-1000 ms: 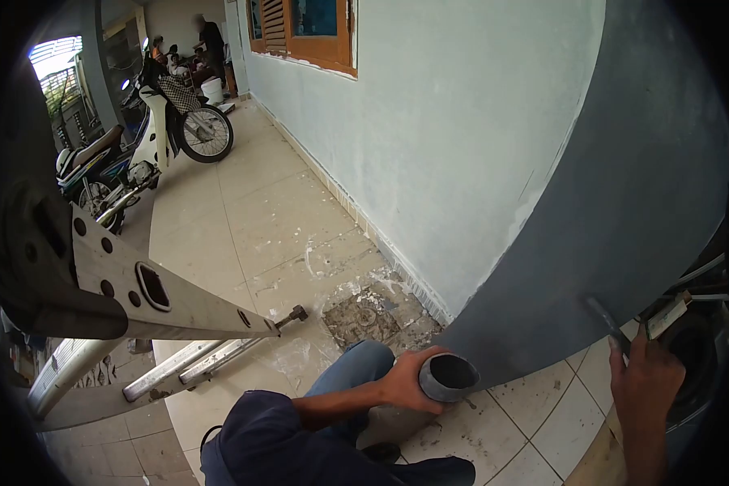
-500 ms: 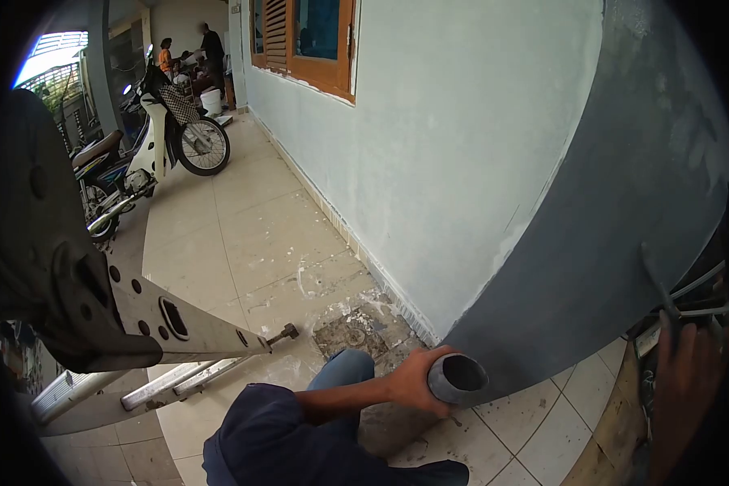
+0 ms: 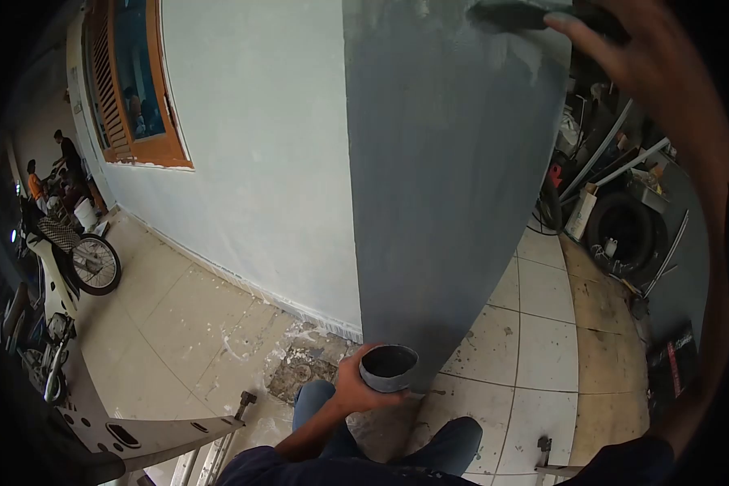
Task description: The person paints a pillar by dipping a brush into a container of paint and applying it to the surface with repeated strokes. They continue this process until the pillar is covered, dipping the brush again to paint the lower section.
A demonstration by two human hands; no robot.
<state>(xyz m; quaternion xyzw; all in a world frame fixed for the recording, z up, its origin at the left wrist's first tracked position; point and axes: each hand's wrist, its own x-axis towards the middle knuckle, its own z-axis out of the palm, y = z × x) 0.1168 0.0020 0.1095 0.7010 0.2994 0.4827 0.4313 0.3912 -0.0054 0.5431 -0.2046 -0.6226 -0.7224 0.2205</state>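
Observation:
My left hand [image 3: 355, 384] is wrapped round the side of a small cup [image 3: 390, 371] with a grey-smeared rim and a dark inside. The cup is held upright above my knees, near the foot of a grey-painted wall face [image 3: 441, 194]. High at the upper right, my right hand [image 3: 616, 40] grips a dark paintbrush [image 3: 514, 14]. The brush's head lies against or just in front of the upper part of the grey face, where the coat looks patchy; blur hides whether it touches.
A pale wall [image 3: 259, 146] with a wooden-framed window [image 3: 142, 81] meets the grey face at a corner. Ladder parts [image 3: 138, 433] stand low left. A motorcycle [image 3: 61, 275] and people [image 3: 69, 158] are farther back. Tyres [image 3: 624, 231] and clutter line the right.
My right hand has risen with the paintbrush from the lower right to the upper part of the grey face. The view has turned right; my left hand still holds the cup.

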